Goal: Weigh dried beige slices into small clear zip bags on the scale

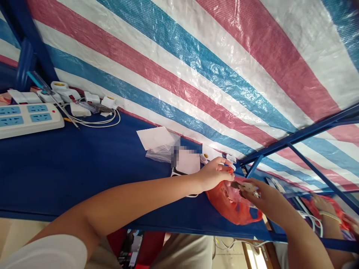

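A red plastic bag (238,215) lies on the blue table at the right, with its mouth open. My left hand (214,175) is closed on the bag's upper edge, its fingers partly bent over the red film. Over the bag's opening, my right hand (262,194) is closed around a small beige lump with a dark brown end (246,186). What kind of thing the lump is I cannot make out. Pinkish clear film shows inside the bag; the rest of its contents is hidden.
White papers and clear sleeves (157,140) lie by the striped sheet (179,82). A power strip (30,118), plugs and cables (95,121) sit at the left. Blue frame bars (303,130) stand at the right, where another person's hand (322,203) touches a red bag.
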A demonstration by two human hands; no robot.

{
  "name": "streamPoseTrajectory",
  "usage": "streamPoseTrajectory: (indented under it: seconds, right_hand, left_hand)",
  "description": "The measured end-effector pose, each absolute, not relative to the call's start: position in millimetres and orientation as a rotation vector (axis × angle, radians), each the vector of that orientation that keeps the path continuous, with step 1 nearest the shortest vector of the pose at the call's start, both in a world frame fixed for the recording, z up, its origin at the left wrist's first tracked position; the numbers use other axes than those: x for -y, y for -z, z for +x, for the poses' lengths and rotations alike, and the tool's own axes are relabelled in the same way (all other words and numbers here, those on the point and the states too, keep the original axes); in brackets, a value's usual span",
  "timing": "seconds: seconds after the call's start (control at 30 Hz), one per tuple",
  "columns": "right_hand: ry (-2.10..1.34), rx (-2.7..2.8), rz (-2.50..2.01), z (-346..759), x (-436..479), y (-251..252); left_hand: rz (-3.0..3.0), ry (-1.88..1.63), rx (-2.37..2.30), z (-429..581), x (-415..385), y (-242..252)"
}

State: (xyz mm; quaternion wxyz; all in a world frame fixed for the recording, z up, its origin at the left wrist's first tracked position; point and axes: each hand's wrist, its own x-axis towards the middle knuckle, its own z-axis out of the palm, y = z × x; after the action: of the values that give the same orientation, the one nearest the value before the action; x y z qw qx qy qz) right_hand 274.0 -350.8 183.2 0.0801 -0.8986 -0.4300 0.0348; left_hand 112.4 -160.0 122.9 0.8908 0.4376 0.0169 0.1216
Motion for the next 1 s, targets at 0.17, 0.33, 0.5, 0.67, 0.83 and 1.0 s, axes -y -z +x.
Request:
streamPoseTrajectory:
  seconds: [0.17, 0.33, 0.5, 0.67, 0.83, 1.0]
  right_hand:
    - [-0.173, 1.158, -2.681, 291.7, 344.2, -180.2]
    - [-0.136, 1.095, -2.649, 285.7, 340.6, -165.0]
    - [0.045, 1.133, -2.628, 269.6, 341.1, -164.2]
    - [0.453, 1.22, -2.567, 256.9, 349.0, -175.4]
    - [0.842, 1.326, -2.445, 252.9, 350.9, -169.9]
    - [1.002, 1.273, -2.41, 250.1, 354.7, -175.8]
  left_hand:
    - [0.945, -0.251, -0.075, 110.6, 157.4, -126.8]
    - [0.947, -0.252, -0.082, 110.4, 156.1, -127.6]
    - [0.947, -0.276, -0.098, 108.5, 157.3, -128.8]
    - [0.95, -0.26, -0.136, 108.4, 156.6, -130.4]
    - [1.0, -0.309, -0.173, 111.5, 157.1, -127.4]
    - [1.021, -0.34, -0.16, 112.9, 158.7, -125.2]
